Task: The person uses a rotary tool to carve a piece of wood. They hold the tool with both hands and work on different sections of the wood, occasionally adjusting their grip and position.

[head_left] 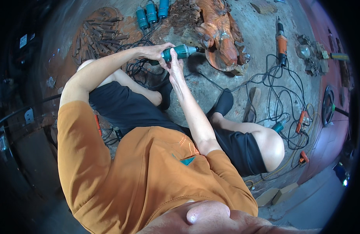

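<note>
Both of my hands are on a teal die grinder (181,52) with a grey nose and a dark tip pointing right. My left hand (156,51) is closed round its rear end. Lower on the body, my right hand (175,67) grips it with the thumb laid along its top. A reddish-brown wood carving (217,29) lies on the floor just beyond the tool's tip. I cannot tell whether tip and carving touch. Fingers under the grinder are partly hidden.
Several teal grinders (151,12) stand at the back, left of a heap of brown tapered pieces (102,35). An orange grinder (281,45), tangled black cords (271,93), metal parts (310,54) and an orange power strip (301,121) lie at the right.
</note>
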`<state>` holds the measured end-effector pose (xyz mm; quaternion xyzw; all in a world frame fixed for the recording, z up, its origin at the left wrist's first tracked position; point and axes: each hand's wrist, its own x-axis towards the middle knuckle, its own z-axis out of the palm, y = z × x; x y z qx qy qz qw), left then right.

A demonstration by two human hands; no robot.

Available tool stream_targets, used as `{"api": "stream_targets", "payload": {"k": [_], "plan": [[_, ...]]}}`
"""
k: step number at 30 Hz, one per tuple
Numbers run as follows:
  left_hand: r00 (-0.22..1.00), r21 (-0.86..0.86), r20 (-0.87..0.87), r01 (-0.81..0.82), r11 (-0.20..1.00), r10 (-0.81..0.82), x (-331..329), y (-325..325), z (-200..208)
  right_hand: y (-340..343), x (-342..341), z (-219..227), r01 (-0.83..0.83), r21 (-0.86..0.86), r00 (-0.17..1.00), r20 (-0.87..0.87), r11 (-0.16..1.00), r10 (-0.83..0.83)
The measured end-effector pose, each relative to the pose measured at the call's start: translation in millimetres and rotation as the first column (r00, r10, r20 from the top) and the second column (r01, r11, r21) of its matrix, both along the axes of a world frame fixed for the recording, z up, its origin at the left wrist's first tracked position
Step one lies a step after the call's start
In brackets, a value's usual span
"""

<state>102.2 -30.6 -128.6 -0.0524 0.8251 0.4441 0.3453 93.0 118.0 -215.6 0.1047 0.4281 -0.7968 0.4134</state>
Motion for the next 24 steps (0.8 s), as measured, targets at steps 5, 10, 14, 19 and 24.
{"api": "stream_targets", "payload": {"k": [5, 10, 14, 19, 24], "plan": [[1.0, 0.092, 0.012, -0.028, 0.995, 0.027, 8, -7, -14, -1, 11, 0, 0.021, -0.004, 1.0, -0.011, 1.0, -0.022], [1.0, 0.098, 0.005, 0.002, 0.995, -0.002, 12, -3, -16, 3, 23, 0, 0.057, -0.016, 0.998, 0.012, 0.998, -0.057], [1.0, 0.097, -0.013, 0.028, 0.995, -0.027, 14, 1, -11, 7, 31, 3, 0.068, -0.022, 0.998, -0.002, 0.997, -0.068], [0.999, 0.137, -0.016, 0.036, 0.99, -0.034, 15, 1, -18, 9, 37, 14, 0.108, -0.028, 0.994, 0.034, 0.994, -0.107], [0.999, 0.18, 0.045, 0.016, 0.984, -0.024, 14, 3, -13, 10, 39, 9, 0.117, -0.028, 0.993, 0.018, 0.993, -0.116]]}}
